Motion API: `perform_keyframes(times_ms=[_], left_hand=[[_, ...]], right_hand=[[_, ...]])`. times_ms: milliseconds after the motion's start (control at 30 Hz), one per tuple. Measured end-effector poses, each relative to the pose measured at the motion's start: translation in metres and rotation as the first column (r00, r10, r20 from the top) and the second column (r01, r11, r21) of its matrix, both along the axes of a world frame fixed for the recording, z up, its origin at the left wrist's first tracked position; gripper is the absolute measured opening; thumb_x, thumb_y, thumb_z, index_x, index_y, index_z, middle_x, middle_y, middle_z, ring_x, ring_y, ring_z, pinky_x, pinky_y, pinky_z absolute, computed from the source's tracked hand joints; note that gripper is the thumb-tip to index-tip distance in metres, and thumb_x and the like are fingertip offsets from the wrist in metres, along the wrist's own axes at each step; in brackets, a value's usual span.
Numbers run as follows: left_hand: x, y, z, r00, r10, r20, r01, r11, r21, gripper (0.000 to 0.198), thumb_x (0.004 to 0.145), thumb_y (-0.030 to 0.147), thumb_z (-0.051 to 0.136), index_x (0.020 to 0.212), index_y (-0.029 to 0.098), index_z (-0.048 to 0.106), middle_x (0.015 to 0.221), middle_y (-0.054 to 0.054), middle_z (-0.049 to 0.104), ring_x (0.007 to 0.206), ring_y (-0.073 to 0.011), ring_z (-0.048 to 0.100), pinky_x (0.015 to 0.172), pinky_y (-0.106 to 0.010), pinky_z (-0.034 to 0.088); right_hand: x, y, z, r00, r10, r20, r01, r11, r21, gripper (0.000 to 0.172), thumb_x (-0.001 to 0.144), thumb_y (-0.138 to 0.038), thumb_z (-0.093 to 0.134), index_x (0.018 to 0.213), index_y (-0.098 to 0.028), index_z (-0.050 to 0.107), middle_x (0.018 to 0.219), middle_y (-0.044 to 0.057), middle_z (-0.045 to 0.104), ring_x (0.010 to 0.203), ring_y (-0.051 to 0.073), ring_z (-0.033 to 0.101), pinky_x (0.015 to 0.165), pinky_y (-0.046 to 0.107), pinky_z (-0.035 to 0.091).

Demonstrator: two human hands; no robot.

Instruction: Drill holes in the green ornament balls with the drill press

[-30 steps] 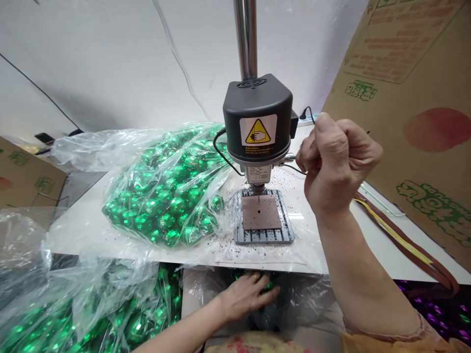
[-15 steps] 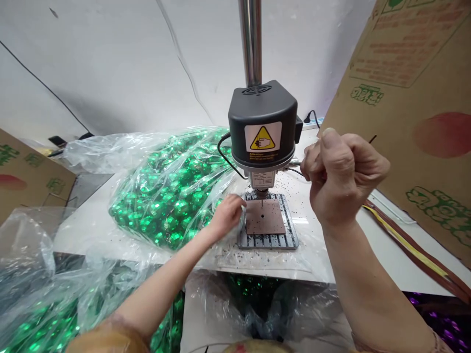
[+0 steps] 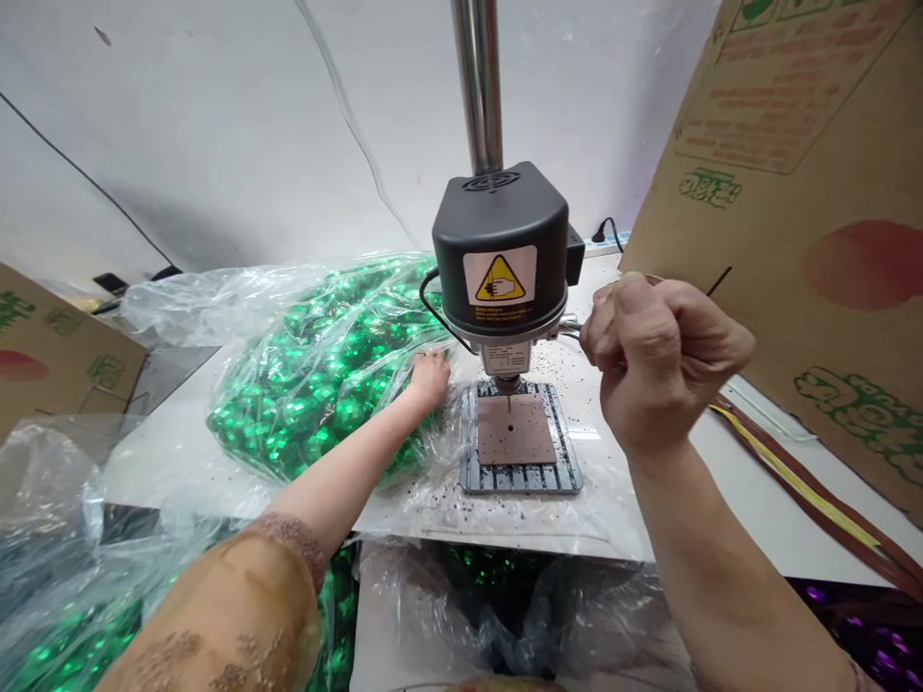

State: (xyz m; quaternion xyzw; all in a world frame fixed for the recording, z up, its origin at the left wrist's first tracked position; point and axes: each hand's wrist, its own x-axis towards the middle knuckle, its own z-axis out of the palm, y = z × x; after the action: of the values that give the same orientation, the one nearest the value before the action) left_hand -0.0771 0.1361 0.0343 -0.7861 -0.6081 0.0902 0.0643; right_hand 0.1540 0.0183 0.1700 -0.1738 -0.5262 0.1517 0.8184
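A small black bench drill press [image 3: 501, 255] stands ahead, its thin bit above a hole in a square brownish plate [image 3: 530, 432]. That plate lies flat on the slotted metal base [image 3: 472, 466], among dark crumbs. My right hand [image 3: 660, 356] is closed in a fist at the machine's right side, round the end of its feed lever [image 3: 568, 323]; the grip itself is hidden. My left hand [image 3: 431, 375] is at the right edge of a clear plastic bag [image 3: 237, 312] filled with shiny green faceted balls [image 3: 332, 384]. Its fingertips are hidden against the bag.
Cardboard boxes stand at the right [image 3: 793, 240] and far left [image 3: 64, 346]. Brown and yellow strips [image 3: 808, 490] lie along the table's right side. More green balls in plastic [image 3: 79, 634] sit below the front edge, with shiny purple pieces [image 3: 865, 634] at lower right.
My left hand has moved left and away from the plate's edge to the bag of green balls. My right fist stays by the lever. The view has shifted slightly.
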Motion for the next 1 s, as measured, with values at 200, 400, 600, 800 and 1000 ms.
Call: perform_keyframes(times_ms=[200,400,600,800,1000], left_hand=[[-0.012,-0.018,0.023,0.995,-0.083,0.053,0.082,0.997,0.012,0.043,0.081,0.008,0.064,0.123,0.011,0.063,0.128,-0.023,0.060,0.117,-0.0359,0.059,0.096,-0.046,0.048],[-0.008,-0.076,0.033,0.633,-0.176,0.754,0.103,0.984,0.144,0.037,0.086,0.033,0.069,0.119,0.020,0.061,0.107,-0.009,0.067,0.100,-0.0256,0.064,0.091,-0.040,0.052],[0.014,-0.119,0.019,-0.326,0.358,0.875,0.194,0.931,-0.309,0.050,0.086,0.045,0.071,0.129,0.024,0.057,0.113,-0.008,0.070,0.091,-0.0200,0.070,0.077,-0.033,0.056],[0.030,-0.126,0.004,-0.380,0.439,0.814,0.217,0.898,-0.383,0.051,0.080,0.046,0.078,0.123,0.024,0.062,0.114,-0.009,0.072,0.093,-0.0205,0.070,0.078,-0.033,0.057],[0.041,-0.124,-0.008,-0.156,0.209,0.965,0.093,0.976,-0.197,0.058,0.081,0.057,0.075,0.124,0.022,0.058,0.107,-0.006,0.072,0.097,-0.0193,0.067,0.084,-0.031,0.053]], right_hand=[[0.001,0.000,0.000,0.999,0.017,0.033,-0.018,1.000,0.022,0.043,0.092,-0.025,0.064,0.054,-0.021,0.045,0.046,-0.006,0.038,0.041,0.006,0.037,0.041,0.029,0.027],[0.000,0.000,-0.001,1.000,0.026,0.007,-0.027,0.999,0.028,0.041,0.091,-0.024,0.065,0.054,-0.020,0.047,0.047,-0.006,0.038,0.041,0.006,0.036,0.042,0.030,0.026],[-0.001,0.002,-0.003,0.999,0.022,-0.036,-0.022,1.000,0.011,0.042,0.090,-0.029,0.067,0.054,-0.021,0.047,0.046,-0.006,0.039,0.040,0.007,0.035,0.044,0.032,0.025],[0.000,-0.001,-0.001,0.999,0.040,-0.008,-0.040,0.999,-0.002,0.041,0.090,-0.030,0.066,0.054,-0.022,0.047,0.046,-0.006,0.038,0.041,0.008,0.036,0.044,0.033,0.027],[0.001,-0.005,0.000,0.999,0.030,0.015,-0.030,0.999,-0.042,0.043,0.091,-0.032,0.065,0.054,-0.022,0.045,0.047,-0.005,0.038,0.043,0.008,0.036,0.044,0.032,0.027]])
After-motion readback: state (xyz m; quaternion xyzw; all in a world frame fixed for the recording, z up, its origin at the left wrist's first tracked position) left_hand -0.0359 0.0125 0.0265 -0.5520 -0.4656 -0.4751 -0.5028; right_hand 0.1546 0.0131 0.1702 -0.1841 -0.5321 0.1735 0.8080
